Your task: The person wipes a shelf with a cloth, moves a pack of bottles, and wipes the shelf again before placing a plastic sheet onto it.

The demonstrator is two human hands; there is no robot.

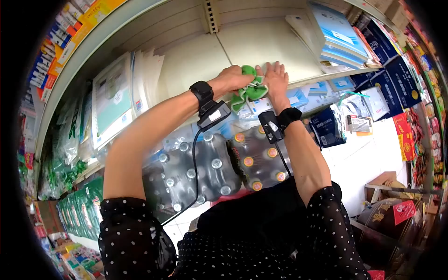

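My left hand (227,79) is closed around a bunched green cloth (255,90) with a pale edge, at the front of a cream metal shelf (196,58). Part of the cloth hangs down over the shelf's front lip. Just right of it, my right hand (277,83) lies palm down on the shelf with its fingers stretched out, the thumb side close to the cloth. Each wrist wears a black strap with a small device and a cable.
Clear document sleeves (112,95) stand on the shelf's left; blue-covered booklets (343,35) are stacked at right. Below are shrink-wrapped bottle packs (217,163) and dark blue boxes (328,125). A brown jar (387,219) stands in a rack at lower right.
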